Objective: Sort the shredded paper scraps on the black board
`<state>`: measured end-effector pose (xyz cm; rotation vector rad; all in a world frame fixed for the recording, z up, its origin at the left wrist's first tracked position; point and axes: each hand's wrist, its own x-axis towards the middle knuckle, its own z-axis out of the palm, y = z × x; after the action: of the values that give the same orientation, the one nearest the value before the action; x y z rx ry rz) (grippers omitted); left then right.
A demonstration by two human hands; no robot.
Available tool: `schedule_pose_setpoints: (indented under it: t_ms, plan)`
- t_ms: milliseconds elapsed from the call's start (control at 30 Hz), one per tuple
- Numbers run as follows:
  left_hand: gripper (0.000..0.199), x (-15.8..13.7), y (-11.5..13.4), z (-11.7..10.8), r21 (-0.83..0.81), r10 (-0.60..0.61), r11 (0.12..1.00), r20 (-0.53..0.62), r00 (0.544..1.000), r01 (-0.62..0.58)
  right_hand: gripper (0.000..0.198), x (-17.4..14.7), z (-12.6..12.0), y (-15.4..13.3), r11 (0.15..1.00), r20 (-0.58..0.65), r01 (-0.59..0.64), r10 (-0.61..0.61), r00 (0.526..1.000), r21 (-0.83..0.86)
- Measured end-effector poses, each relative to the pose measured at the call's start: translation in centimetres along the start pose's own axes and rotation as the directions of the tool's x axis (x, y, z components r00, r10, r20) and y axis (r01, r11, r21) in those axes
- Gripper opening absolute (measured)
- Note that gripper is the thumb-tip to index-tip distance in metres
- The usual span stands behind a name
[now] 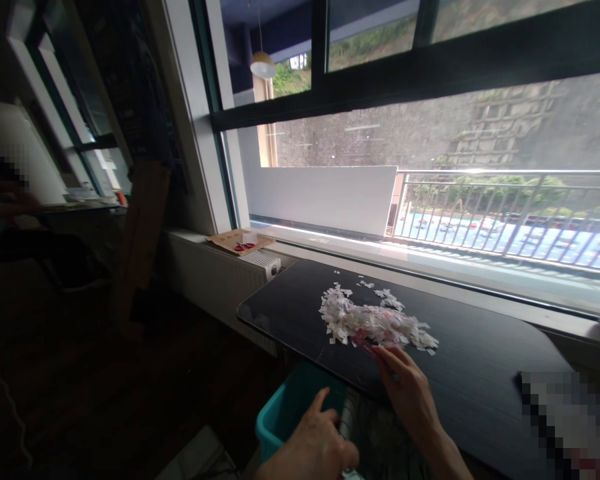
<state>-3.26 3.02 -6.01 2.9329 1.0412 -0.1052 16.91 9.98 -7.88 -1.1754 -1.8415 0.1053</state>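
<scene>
A loose heap of small paper scraps (380, 321), mostly white with some pink, lies on the dark tabletop (460, 313). At the heap's near edge, my right hand (407, 383) is closed in a pinch on a thin reddish strip (367, 347), whose kind I cannot make out. My left hand (316, 445) is over the near side of a teal bin (267, 423), below the table edge. Its index finger points forward and the other fingers are curled. Something white shows under that hand, mostly hidden. The inside of the bin is dark.
Red-handled scissors (245, 246) and a small clear box (250, 237) lie on cardboard (223, 240) above the radiator (260, 270). A window runs behind the table. A cardboard piece (143, 227) leans at left, where another person sits. A blurred-out item (570, 420) lies at right.
</scene>
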Motion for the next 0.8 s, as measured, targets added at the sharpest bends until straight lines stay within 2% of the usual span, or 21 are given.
schedule_pose_setpoints:
  t_ms: [233, 533, 667, 800]
  plan:
    - [0.003, -0.37, 0.49, -0.81, -0.032, -0.044, 0.999, -0.005, 0.999, 0.044, 0.027, -0.09, -0.07, -0.32, 0.999, 0.065, 0.038, -0.038, 0.997, 0.008]
    - [0.003, -0.24, 0.21, -0.12, -0.040, -0.046, 0.998, -0.019, 0.999, 0.045, 0.025, -0.58, -0.12, -0.28, 0.998, -0.008, 0.015, -0.014, 1.000, 0.056]
    - [0.003, -0.26, 0.28, -0.14, -0.040, -0.035, 0.999, -0.017, 0.999, 0.034, 0.025, -0.62, -0.04, -0.21, 1.000, 0.008, -0.005, 0.005, 1.000, 0.017]
    - [0.004, -0.31, 0.25, -0.01, -0.041, -0.027, 0.999, -0.027, 0.999, 0.025, 0.025, -0.75, 0.00, -0.04, 0.996, -0.066, -0.053, 0.048, 0.997, -0.065]
